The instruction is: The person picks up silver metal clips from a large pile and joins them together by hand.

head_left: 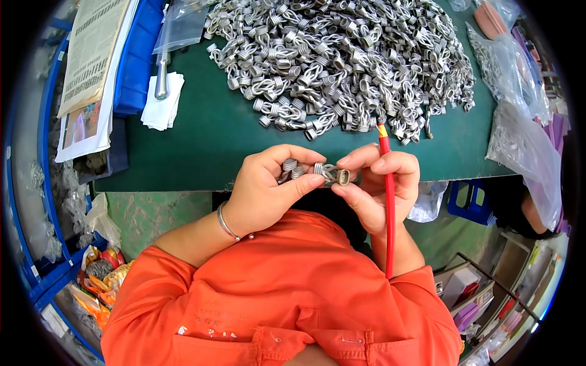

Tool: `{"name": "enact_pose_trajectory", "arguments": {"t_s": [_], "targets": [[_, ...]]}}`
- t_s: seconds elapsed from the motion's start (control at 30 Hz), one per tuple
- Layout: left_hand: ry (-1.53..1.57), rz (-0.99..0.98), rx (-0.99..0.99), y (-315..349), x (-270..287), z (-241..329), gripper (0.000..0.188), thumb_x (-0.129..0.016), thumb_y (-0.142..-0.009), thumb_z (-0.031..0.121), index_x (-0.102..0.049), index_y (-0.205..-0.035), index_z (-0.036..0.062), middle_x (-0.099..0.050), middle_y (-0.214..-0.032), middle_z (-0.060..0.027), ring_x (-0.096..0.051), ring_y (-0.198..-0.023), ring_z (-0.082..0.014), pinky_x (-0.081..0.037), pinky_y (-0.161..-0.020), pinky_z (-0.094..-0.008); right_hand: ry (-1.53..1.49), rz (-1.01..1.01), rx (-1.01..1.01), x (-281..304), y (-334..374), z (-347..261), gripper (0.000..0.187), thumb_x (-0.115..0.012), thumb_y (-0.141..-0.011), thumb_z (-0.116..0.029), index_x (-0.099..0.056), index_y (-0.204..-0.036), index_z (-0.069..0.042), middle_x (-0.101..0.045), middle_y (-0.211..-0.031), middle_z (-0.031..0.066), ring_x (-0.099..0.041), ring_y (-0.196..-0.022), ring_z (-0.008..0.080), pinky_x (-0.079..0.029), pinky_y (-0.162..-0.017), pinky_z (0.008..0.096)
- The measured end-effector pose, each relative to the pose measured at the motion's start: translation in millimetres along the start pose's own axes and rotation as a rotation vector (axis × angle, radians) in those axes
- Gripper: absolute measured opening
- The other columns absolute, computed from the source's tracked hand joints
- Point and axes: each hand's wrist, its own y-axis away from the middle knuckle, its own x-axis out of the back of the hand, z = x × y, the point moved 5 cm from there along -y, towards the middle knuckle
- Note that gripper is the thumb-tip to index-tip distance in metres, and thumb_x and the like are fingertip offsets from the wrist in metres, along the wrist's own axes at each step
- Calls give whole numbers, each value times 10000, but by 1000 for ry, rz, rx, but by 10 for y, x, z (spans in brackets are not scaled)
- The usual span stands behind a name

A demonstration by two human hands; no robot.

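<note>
My left hand (pixel 267 177) is closed around a few small grey metal loop pieces (pixel 292 169), with coil-like ribbed ends. One metal loop piece (pixel 328 172) reaches across between my two hands, its oval, hollow end turned up toward me. The thumb and fingers of my right hand (pixel 381 180) are curled close to that end; whether they touch it I cannot tell. Held in the same right hand is a long red-handled tool (pixel 389 207) with a yellow band and a dark narrow tip pointing away from me. Both hands are at the table's near edge.
A large heap of similar metal loop pieces (pixel 348 61) covers the far part of the green table (pixel 183 146). At left are a blue bin (pixel 135 58), printed papers (pixel 91 55), white paper (pixel 163 100) and a metal-shafted tool (pixel 162 76). Clear plastic bags (pixel 519 134) lie at right.
</note>
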Motion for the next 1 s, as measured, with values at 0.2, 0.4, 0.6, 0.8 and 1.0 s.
{"name": "enact_pose_trajectory", "arguments": {"t_s": [0.2, 0.4, 0.6, 0.8, 1.0], "targets": [[63, -27, 86, 19, -5, 17, 205, -632, -805, 31, -590, -997, -29, -634, -850, -34, -567, -744, -47, -461, -653, -179, 16, -38, 69, -46, -21, -31, 433, -648, -697, 143, -392, -995, -39, -580, -932, 210, -612, -790, 184, -513, -690, 268], [100, -81, 117, 20, -41, -2, 178, -626, -814, 45, -590, -977, -17, -630, -829, -30, -575, -738, -54, -461, -649, -187, 67, 27, 17, -42, -1, -26, 421, -645, -706, 130, -390, -997, -37, -580, -930, 194, -581, -724, 144, -503, -646, 256], [-57, -32, 46, -12, -24, 75, 149, -646, -800, 60, -594, -922, -7, -617, -791, -26, -569, -686, -56, -457, -611, -188, 317, 121, -160, 163, -155, -76, 215, -649, -732, 29, -499, -876, -26, -598, -860, 64, -511, -625, 53, -434, -540, 194], [97, -3, 61, -43, 12, 25, 110, -579, -821, 12, -549, -926, -4, -550, -644, -47, -387, -452, -25, -269, -382, -163, 549, 386, 23, 836, -801, -631, 161, -607, -753, 38, -499, -842, -40, -560, -739, 19, -522, -630, 72, -419, -552, 199], [214, -79, 136, -19, 30, -51, 102, -587, -833, 46, -561, -923, 5, -546, -659, -9, -443, -515, -27, -336, -445, -156, 660, 758, 444, 2350, -1306, -1419, 205, -615, -769, -20, -456, -900, -9, -560, -759, 85, -554, -620, 136, -456, -540, 243]]}}
